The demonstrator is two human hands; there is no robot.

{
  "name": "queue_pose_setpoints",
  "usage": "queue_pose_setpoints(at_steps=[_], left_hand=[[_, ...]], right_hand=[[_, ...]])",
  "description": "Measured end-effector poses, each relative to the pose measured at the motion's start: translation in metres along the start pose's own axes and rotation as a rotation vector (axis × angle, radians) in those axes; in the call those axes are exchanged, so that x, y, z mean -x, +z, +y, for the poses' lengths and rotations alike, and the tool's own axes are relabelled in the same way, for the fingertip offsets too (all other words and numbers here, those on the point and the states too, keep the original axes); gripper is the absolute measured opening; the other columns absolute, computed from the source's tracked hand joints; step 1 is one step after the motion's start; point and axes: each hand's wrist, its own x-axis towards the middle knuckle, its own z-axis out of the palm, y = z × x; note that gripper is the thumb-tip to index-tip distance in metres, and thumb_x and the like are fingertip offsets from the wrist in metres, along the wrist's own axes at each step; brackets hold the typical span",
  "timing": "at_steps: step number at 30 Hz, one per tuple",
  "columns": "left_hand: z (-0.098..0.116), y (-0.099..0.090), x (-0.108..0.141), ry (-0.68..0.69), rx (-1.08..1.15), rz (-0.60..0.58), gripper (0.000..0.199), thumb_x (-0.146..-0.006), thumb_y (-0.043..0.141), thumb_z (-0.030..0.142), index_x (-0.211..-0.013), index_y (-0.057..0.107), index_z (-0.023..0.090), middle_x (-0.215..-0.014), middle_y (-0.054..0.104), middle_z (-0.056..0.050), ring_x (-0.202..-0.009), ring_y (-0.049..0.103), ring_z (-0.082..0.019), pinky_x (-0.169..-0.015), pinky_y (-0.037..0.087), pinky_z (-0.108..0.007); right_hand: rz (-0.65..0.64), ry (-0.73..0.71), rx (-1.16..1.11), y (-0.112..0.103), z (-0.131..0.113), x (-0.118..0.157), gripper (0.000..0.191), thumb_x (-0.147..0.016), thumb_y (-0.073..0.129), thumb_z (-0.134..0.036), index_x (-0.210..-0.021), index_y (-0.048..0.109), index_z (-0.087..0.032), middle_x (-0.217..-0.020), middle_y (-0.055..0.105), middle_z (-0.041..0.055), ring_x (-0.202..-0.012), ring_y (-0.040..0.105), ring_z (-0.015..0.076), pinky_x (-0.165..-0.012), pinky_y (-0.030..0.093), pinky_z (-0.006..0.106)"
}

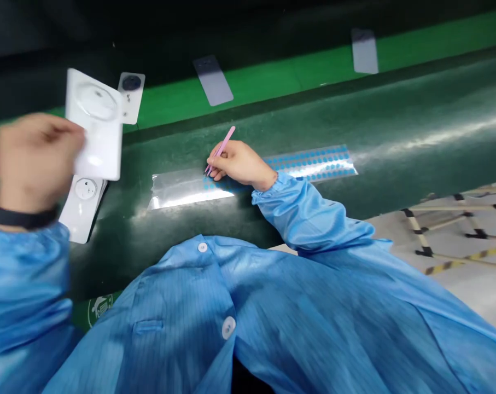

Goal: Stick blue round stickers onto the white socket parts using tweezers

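My left hand, blurred by motion, grips a white rectangular panel with a large round feature near its top; it looks like a phone back cover. Below it, on the bench, lie similar white panels, seemingly stacked and partly covered. Pink tweezers are pinched in my right hand, their tips pointing down at a clear strip. Rows of small blue round stickers run along this strip on both sides of my right hand, which hides part of them.
Beyond the dark green bench runs a bright green belt. On it lie a white panel with a dark round part, a grey panel and another panel. A pipe frame stands on the floor at right.
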Motion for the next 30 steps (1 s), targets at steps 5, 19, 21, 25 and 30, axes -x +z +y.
queue_pose_setpoints(at_steps=[5, 19, 21, 25, 30], left_hand=[[0.035, 0.057, 0.119, -0.165, 0.364, -0.438, 0.034, -0.079, 0.063, 0.048, -0.097, 0.076, 0.022, -0.089, 0.081, -0.004, -0.079, 0.074, -0.022, -0.075, 0.060, -0.034], [0.027, 0.078, 0.128, 0.291, -0.071, -0.488, 0.035, -0.092, 0.076, 0.046, -0.120, 0.076, 0.024, -0.129, 0.084, -0.015, -0.129, 0.073, -0.040, -0.108, 0.057, -0.055], [0.027, 0.090, 0.119, 0.320, -0.091, -0.487, 0.043, -0.086, 0.085, 0.046, -0.123, 0.078, 0.024, -0.144, 0.078, -0.016, -0.145, 0.060, -0.045, -0.115, 0.049, -0.064], [0.028, 0.101, 0.114, 0.355, -0.082, -0.592, 0.051, -0.083, 0.091, 0.042, -0.131, 0.081, 0.027, -0.156, 0.072, -0.014, -0.157, 0.043, -0.052, -0.116, 0.040, -0.074], [0.031, 0.098, 0.118, 0.410, -0.064, -0.623, 0.047, -0.084, 0.090, 0.039, -0.130, 0.084, 0.026, -0.157, 0.072, -0.015, -0.163, 0.034, -0.056, -0.112, 0.038, -0.075]], right_hand=[[0.021, -0.016, 0.051, 0.000, 0.002, -0.004, 0.033, -0.105, 0.066, -0.002, -0.076, 0.062, -0.018, -0.061, 0.072, 0.0000, -0.051, 0.071, 0.0117, -0.049, 0.059, 0.018], [0.015, -0.051, -0.074, 0.000, 0.009, -0.008, 0.035, -0.102, 0.075, -0.006, -0.071, 0.062, -0.018, -0.055, 0.066, -0.0011, -0.047, 0.066, 0.0096, -0.046, 0.054, 0.014], [0.002, -0.041, -0.099, -0.001, 0.008, -0.004, 0.035, -0.103, 0.074, -0.009, -0.072, 0.062, -0.018, -0.055, 0.066, -0.0011, -0.047, 0.066, 0.0099, -0.045, 0.053, 0.014], [-0.074, -0.084, -0.042, 0.010, -0.005, 0.010, 0.033, -0.104, 0.074, -0.012, -0.073, 0.062, -0.019, -0.057, 0.068, -0.0008, -0.048, 0.066, 0.0107, -0.045, 0.052, 0.017], [-0.102, -0.029, 0.108, 0.033, -0.014, 0.017, 0.036, -0.104, 0.068, -0.003, -0.072, 0.062, -0.018, -0.056, 0.068, -0.0009, -0.044, 0.062, 0.0088, -0.042, 0.050, 0.017]])
